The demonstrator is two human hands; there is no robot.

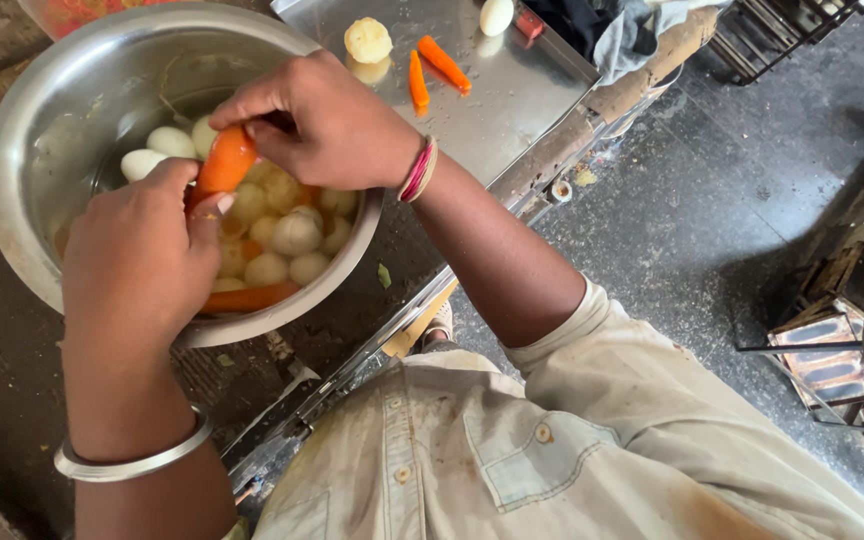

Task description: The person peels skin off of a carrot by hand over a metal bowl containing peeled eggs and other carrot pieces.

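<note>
We hold a peeled carrot (pixel 225 160) over the big steel bowl (pixel 27 120), our left hand (pixel 137 265) clasped around its lower end with the thumb pressed along its side, and our right hand (pixel 327 120) curled over its upper end. The right hand's grip suggests a small blade or peeler tucked under the fingers, but its knuckles hide whatever is there, so we cannot tell. Keeping the carrot above the bowl looks like a way to let it or any scraps fall in. Inside the bowl lie pale peeled potatoes (pixel 282 245) and another carrot (pixel 247 297) near the rim closest to us; our hands cover much of the rest. Beyond the bowl, on the steel counter (pixel 527 95), sit one peeled potato (pixel 367 40) and two carrot pieces (pixel 432 68), set apart from the bowl's contents. A white round thing (pixel 496 15) is cut off by the top edge of the view.
</note>
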